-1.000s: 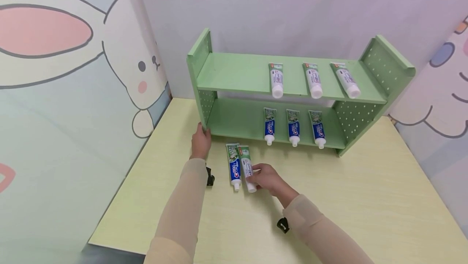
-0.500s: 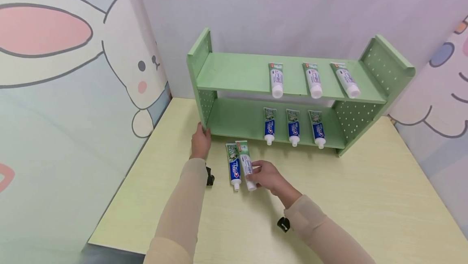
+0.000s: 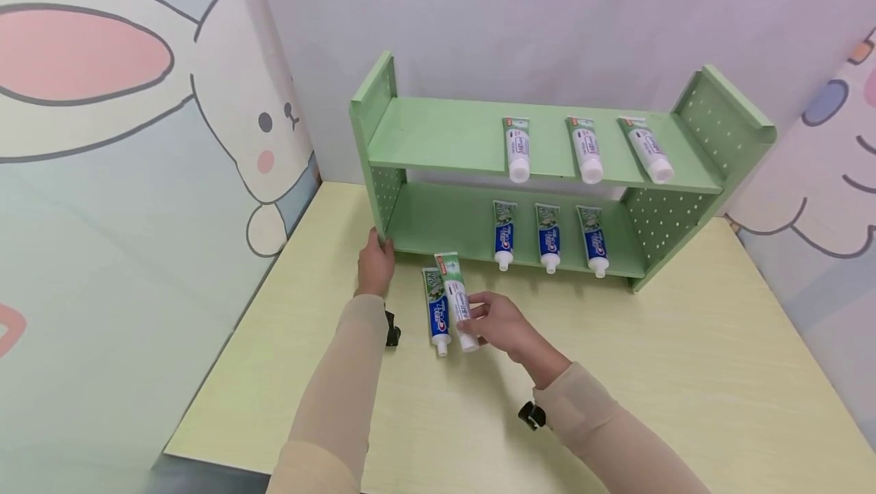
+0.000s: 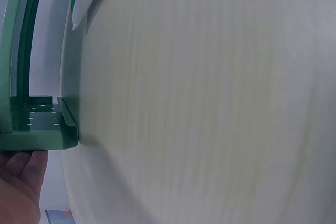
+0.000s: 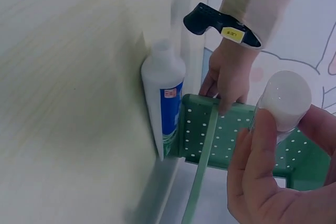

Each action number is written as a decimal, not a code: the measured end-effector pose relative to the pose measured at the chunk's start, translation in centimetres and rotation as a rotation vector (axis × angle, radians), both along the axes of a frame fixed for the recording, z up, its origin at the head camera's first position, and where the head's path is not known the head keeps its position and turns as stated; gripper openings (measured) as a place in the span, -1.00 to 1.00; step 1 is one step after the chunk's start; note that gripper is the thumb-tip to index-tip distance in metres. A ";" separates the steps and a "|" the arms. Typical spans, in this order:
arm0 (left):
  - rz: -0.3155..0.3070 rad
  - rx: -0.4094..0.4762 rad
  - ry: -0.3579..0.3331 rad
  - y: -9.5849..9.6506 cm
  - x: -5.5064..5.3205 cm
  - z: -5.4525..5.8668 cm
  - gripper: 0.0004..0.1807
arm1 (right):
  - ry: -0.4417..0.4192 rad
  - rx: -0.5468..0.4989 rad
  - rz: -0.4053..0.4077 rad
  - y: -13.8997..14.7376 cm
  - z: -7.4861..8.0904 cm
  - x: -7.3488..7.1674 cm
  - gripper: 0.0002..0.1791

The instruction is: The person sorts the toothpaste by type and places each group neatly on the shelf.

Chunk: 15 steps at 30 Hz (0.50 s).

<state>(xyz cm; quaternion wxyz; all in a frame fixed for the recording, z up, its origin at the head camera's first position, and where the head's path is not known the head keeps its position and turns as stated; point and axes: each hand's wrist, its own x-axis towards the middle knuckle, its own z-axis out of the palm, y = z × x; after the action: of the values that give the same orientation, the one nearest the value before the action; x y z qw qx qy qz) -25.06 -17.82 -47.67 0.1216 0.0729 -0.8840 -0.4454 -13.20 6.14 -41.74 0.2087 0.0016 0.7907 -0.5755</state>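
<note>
A white-and-green toothpaste tube [image 3: 455, 292] is held near its cap by my right hand [image 3: 499, 321], thumb on one side and fingers on the other. In the right wrist view its white cap [image 5: 286, 99] points at the camera. Just left of it, a blue-and-green toothpaste tube [image 3: 438, 313] lies on the table, partly overlapped by the held one. My left hand [image 3: 375, 264] grips the lower front edge of the left side panel of a green two-tier shelf [image 3: 438, 214]; the right wrist view shows that hand's thumb and fingers on opposite faces of the panel.
Three white-and-green tubes, one of them a tube [image 3: 585, 148], lie on the upper tier's right half. Below them, three blue-and-green tubes, including a tube [image 3: 548, 237], lie caps forward on the lower tier. A pale wooden table [image 3: 684, 372] meets a cartoon-printed wall [image 3: 137, 251] at left.
My right hand has lifted the white-and-green tube off the table, moving it slightly up toward the shelf with its flat end rising and tilting left. The left hand stays at the panel.
</note>
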 end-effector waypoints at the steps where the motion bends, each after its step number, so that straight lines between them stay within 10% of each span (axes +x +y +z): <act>1: -0.002 0.003 0.000 0.0 0.0 0.0 -0.54 | 0.008 0.003 0.004 0.0 0.2 0.0 -0.43; 15: -0.015 0.019 0.001 -0.1 0.2 0.0 -0.52 | 0.061 -0.049 0.027 -0.3 3.1 0.3 -0.42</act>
<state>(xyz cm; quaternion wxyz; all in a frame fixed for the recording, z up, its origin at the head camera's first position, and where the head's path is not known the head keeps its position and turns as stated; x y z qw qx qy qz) -24.88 -17.90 -47.68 0.1180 0.0670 -0.8801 -0.4550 -12.89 5.80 -38.66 0.1921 -0.0316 0.7825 -0.5915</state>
